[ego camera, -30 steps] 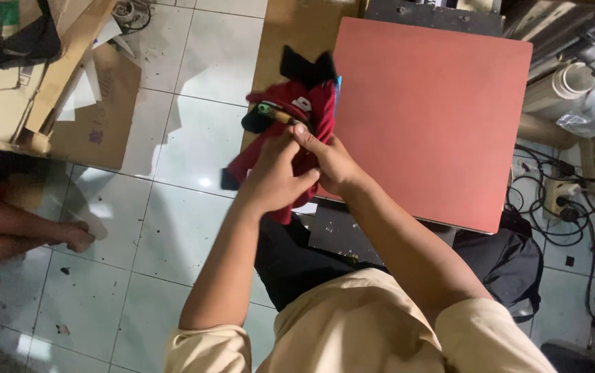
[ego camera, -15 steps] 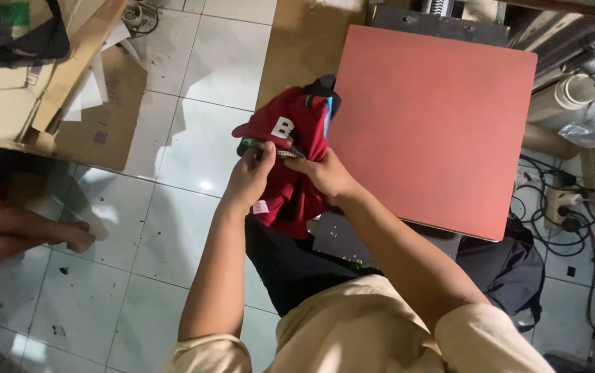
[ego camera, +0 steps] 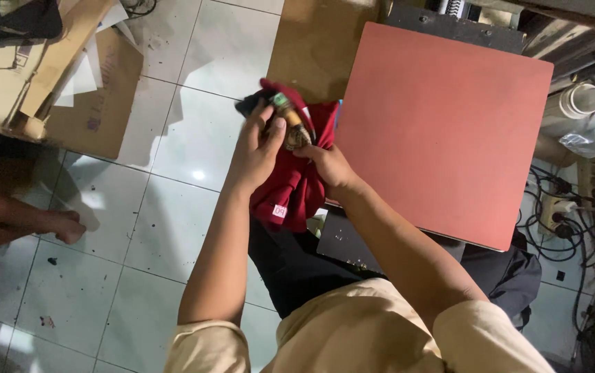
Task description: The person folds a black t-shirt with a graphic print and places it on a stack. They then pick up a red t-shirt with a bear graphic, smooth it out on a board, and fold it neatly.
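Note:
Both of my hands grip a dark red garment (ego camera: 297,190) bunched up in front of me, beside the left edge of a flat red press pad (ego camera: 449,131). My left hand (ego camera: 257,148) holds its upper left part, fingers curled over a printed patch of the cloth. On the right side of the bundle my right hand (ego camera: 328,168) pinches the fabric. A small white tag (ego camera: 280,211) hangs at the lower edge of the garment. Black trim shows at its top left.
Cardboard sheets and papers (ego camera: 69,76) lie on the white tiled floor (ego camera: 173,207) at the upper left. Another person's foot (ego camera: 55,224) rests on the tiles at the left. Cables and a power strip (ego camera: 560,214) sit at the right, and machine parts along the top.
The garment has been turned and bunched in my hands; a different printed part now faces up. My hands stay close together next to the pad's left edge.

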